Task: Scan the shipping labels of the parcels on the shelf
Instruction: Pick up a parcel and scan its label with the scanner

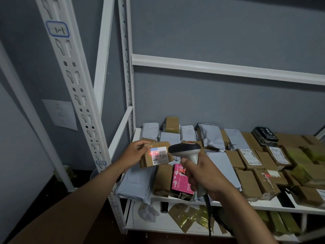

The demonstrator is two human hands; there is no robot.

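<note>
The right hand (204, 175) is clenched round the pale grip of a barcode scanner (186, 152), its dark rounded head turned left and a dark cable hanging from the butt below the wrist. Just beside that head, the left hand (135, 153) grasps a small cardboard parcel (155, 154) by its left end, thumb on the upper edge, holding it lifted over the front left corner of the shelf (263, 206) with its white shipping label (159, 155) facing the scanner. A red scan line glows across the left end of the barcode, so my judgement is that this parcel is being read right now. How many parcels are already scanned cannot be told from what shows; many more lie across the shelf to its right edge, so most of the job may well remain. The held parcel is a squat brown box wrapped in glossy clear tape. Below it, at the front edge, lie a soft grey plastic mailer (136, 184), limp and creased, and a shiny pink carton (181, 180). Further back and to the right are more grey mailers, matt brown boxes with white labels, and a black printed box (264, 136) near the back edge. The rack is white painted metal with perforated uprights.
</note>
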